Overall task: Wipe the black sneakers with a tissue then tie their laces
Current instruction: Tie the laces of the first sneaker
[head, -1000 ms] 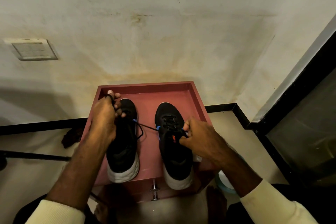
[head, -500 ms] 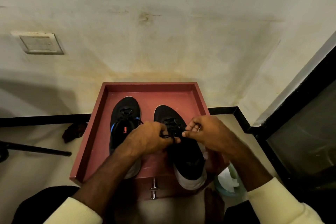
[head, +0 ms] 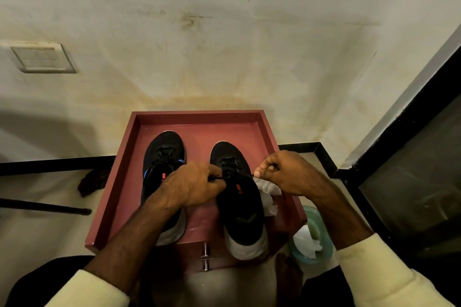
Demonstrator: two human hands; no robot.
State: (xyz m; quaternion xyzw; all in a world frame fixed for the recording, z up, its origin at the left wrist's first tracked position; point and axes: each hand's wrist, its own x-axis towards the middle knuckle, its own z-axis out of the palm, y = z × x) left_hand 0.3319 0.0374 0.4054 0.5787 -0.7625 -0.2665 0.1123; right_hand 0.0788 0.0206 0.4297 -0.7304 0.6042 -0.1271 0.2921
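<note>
Left hand: your left hand [head: 192,185] curls its fingers round the black lace [head: 220,178] above the right sneaker [head: 243,209].
Right hand: your right hand [head: 287,174] pinches the other end, seemingly taut; dark on dark.
Hidden: your left forearm covers the left sneaker [head: 162,157] at the heel; your right wrist overlaps the tissue [head: 268,197].
Edges: the right sneaker's heel overhangs the red tray [head: 199,117].
Room: bare tray floor lies between the shoes and beyond the toes.

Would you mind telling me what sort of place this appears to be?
Probably a room corner in a home: stained wall, wall switch plate, and a small red drawer cabinet against black skirting.
</note>
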